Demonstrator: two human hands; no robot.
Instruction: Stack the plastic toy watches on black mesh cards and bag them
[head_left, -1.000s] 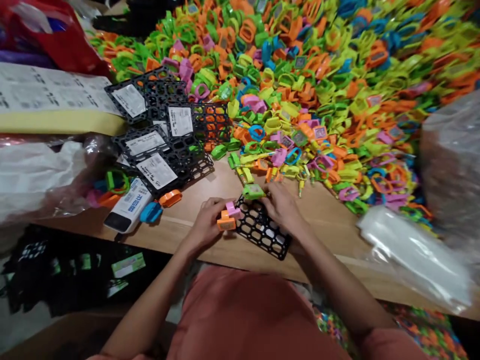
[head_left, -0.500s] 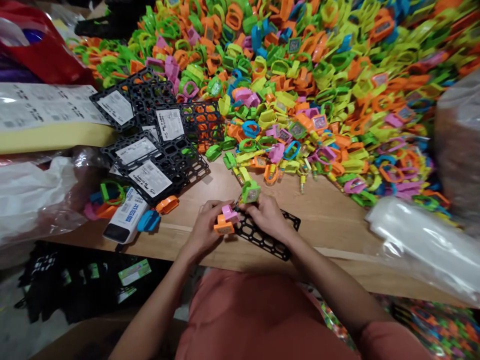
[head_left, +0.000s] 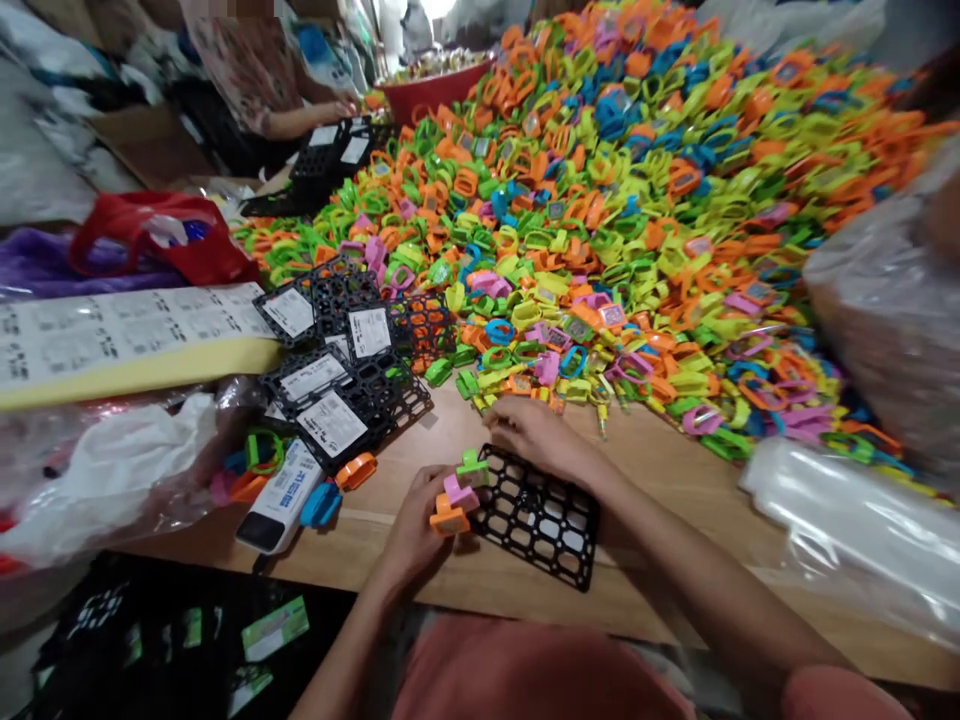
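Observation:
My left hand [head_left: 420, 520] is closed on the left end of a black plastic grid panel [head_left: 551, 545], held low over the table. An orange toy watch [head_left: 450, 518], a pink toy watch [head_left: 459, 492] and a green toy watch [head_left: 472, 468] sit in a row along that end, beside my fingers. My right hand [head_left: 536, 432] is above the panel's far edge, with its fingers loosely bent and apart; I see nothing in them. A large heap of colourful toy watches [head_left: 555, 250] lies just beyond it.
Black grid panels with white labels [head_left: 330, 425] are stacked at the left, by a white boxy device [head_left: 283, 500]. Label sheets [head_left: 135, 325] lie farther left. A roll of clear plastic [head_left: 847, 530] lies right. Across the table, another person's hand [head_left: 341, 108] is near dark panels.
My right hand has let go of the green toy watch, now on the panel's end, and moved up toward the heap. The camera view has tilted up, showing a person across the table.

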